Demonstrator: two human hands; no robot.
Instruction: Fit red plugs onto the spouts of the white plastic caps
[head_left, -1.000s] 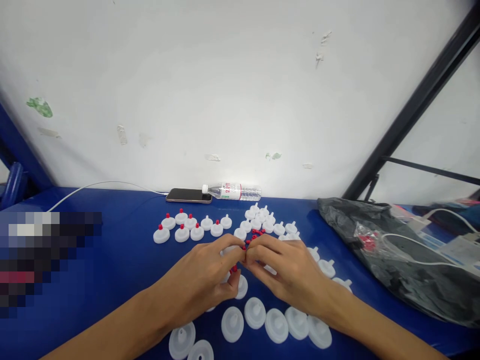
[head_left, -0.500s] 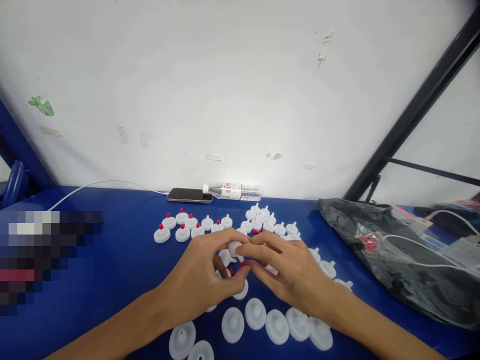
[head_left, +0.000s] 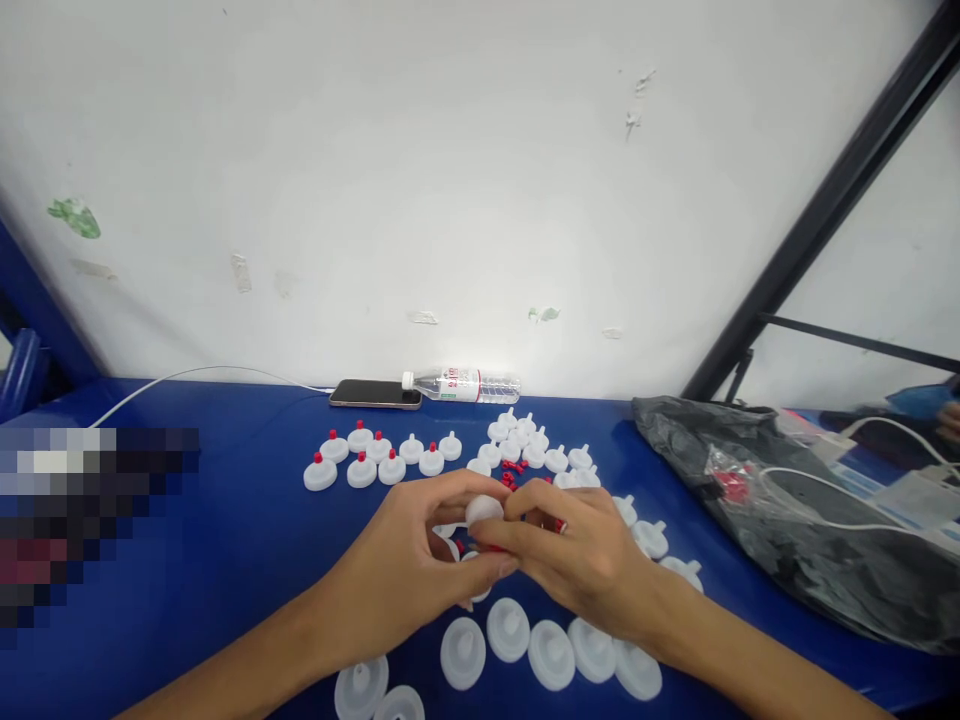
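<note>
Between my two hands is a white plastic nozzle cap (head_left: 484,509), its spout turned down and mostly hidden by fingers. My left hand (head_left: 412,545) is closed around it from the left, thumb below and fingers above. My right hand (head_left: 581,550) pinches from the right, where a bit of red tip cap (head_left: 491,547) shows under its fingers. Loose red tip caps (head_left: 513,467) lie just beyond the hands. Nearer me, several white caps (head_left: 508,630) rest with their hollow undersides up. White caps with red tips (head_left: 361,470) stand upright at the back left.
More white nozzle caps (head_left: 517,430) cluster at the back and along the right (head_left: 650,538) of the blue table (head_left: 247,500). By the wall lie a phone (head_left: 375,394) with a cable and a water bottle (head_left: 480,385). A black plastic bag (head_left: 787,560) covers the right side.
My right fingers have closed in further over the white nozzle cap and its red tip, which is now mostly covered. The cap has shifted slightly right and down.
</note>
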